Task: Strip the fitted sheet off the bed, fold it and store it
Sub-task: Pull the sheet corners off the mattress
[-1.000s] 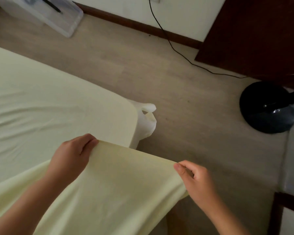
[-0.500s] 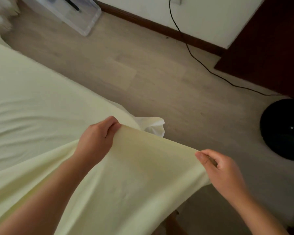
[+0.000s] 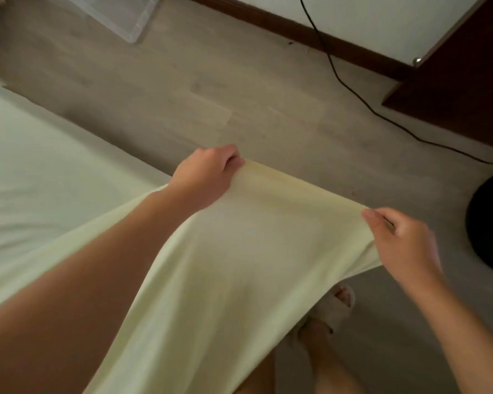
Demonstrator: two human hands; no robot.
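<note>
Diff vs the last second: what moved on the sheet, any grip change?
The left hand and right hand have lifted the edge of the fitted sheet up and outward. It now spans stretched between them and hides the white corner that showed before. No release or regrasp: both hands still hold the same edge. The fan base and cable stay on the floor.

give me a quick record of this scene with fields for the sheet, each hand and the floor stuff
sheet: pale yellow fabric fitted sheet, one edge lifted and pulled taut between both hands
left hand: grips the sheet edge, fingers curled over it
right hand: pinches the edge
floor: light wooden planks, thin black cable, round black object at right edge, clear plastic box
feet: pale slipper below the sheet
</note>
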